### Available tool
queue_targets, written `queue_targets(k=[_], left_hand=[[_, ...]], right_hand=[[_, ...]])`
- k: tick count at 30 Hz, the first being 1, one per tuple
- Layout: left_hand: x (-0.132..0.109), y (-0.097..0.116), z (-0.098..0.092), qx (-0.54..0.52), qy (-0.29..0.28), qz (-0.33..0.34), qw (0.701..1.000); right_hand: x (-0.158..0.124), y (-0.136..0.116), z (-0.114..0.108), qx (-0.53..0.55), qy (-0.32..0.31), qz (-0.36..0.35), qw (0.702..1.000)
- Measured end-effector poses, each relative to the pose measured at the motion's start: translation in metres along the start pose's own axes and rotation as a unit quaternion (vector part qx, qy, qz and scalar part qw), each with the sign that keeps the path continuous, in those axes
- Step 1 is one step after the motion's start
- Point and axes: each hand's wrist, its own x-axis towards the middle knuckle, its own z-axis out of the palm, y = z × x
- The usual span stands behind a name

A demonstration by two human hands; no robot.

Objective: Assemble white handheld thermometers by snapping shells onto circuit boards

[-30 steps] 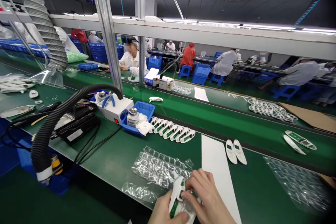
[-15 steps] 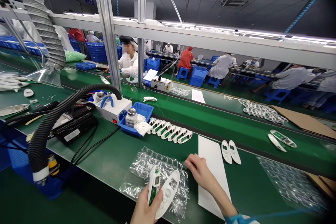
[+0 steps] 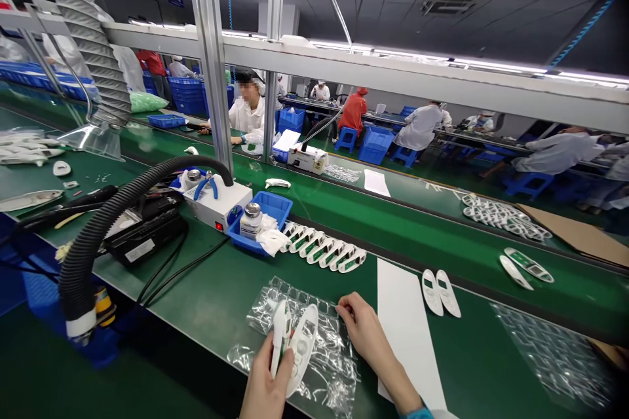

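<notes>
My left hand (image 3: 268,373) is closed around a white plastic casing half (image 3: 280,334) with a green circuit board and a small display in it. Beside that, the same hand holds a matching white casing half (image 3: 303,348) with a window and round button holes. My right hand (image 3: 362,330) is at the upper right edge of a clear plastic sheet with square pockets (image 3: 314,301), thumb and fingertips pinched together. Whatever lies between those fingertips is too small to make out. Crumpled clear plastic (image 3: 339,380) spreads under and around the left hand's parts.
A white paper strip (image 3: 405,327) lies right of my right hand, with two white casing halves (image 3: 439,293) beyond. A row of casings with boards (image 3: 324,250) lines the conveyor belt (image 3: 393,229). Left are a blue bin (image 3: 270,206), a white box (image 3: 221,206) and a black hose (image 3: 113,209).
My right hand has moved left, to the pocketed sheet's edge. My left hand has shifted slightly left and turned the two casing halves, so the display now faces more sideways.
</notes>
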Motion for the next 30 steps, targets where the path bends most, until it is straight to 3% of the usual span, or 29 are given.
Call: queue_targets(k=[6, 11, 17, 24, 27, 30], left_hand=[[0.004, 0.004, 0.0, 0.014, -0.031, 0.017, 0.999], [0.006, 0.002, 0.003, -0.073, -0.066, -0.051, 0.994], [0.004, 0.006, 0.009, -0.096, -0.032, -0.075, 0.992], [0.007, 0.006, 0.007, 0.014, -0.008, -0.081, 0.997], [0.007, 0.005, 0.006, 0.027, 0.009, -0.068, 0.997], [0.004, 0.009, 0.007, -0.014, -0.009, -0.049, 0.999]], right_hand=[[0.002, -0.001, 0.007, 0.006, 0.007, 0.018, 1.0], [0.0, -0.003, 0.005, 0.004, 0.018, 0.031, 0.999], [-0.012, -0.006, 0.008, -0.013, 0.08, 0.021, 0.996], [-0.027, -0.016, 0.015, 0.034, 0.134, 0.022, 0.99], [-0.028, -0.02, 0.017, 0.033, 0.142, 0.023, 0.989], [-0.025, -0.018, 0.016, 0.022, 0.126, 0.021, 0.992]])
